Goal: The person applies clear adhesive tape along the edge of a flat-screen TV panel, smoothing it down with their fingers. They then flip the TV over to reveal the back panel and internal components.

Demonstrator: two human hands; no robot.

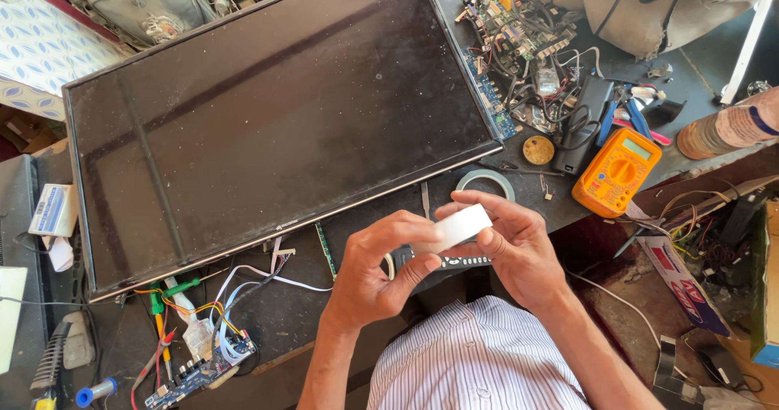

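Both hands pinch a small white block (460, 226) between them: left hand (381, 268) at its near end, right hand (511, 243) behind. It looks light, stiff, best gripped by its ends.

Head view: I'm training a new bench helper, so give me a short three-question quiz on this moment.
1. True or false: both hands hold the small white block.
2. Which lies just right of the flat screen's near corner? A) tape roll B) a hammer
3. What colour is the multimeter?

Key: 1 true: left hand and right hand both grip it. 2 A. 3 orange.
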